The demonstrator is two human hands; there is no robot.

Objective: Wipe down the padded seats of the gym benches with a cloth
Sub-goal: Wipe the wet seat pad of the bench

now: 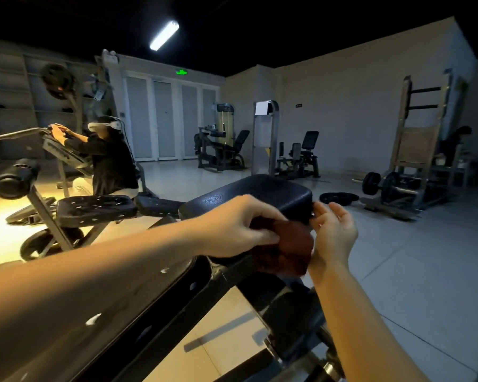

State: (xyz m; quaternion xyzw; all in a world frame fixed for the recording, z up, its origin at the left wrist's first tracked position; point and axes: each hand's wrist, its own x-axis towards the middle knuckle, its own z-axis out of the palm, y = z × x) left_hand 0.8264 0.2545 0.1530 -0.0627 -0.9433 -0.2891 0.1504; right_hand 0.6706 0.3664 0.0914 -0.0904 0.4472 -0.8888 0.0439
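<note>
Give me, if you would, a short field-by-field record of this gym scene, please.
left hand: grips the cloth, fingers curled on it
right hand: open, relaxed, beside the cloth; contact unclear
cloth: dark red, bunched, at the padded seat's near edge
padded seat: black, straight ahead
other bench seat: worn patches, to the left
weight plate: flat on the floor beyond the seat
</note>
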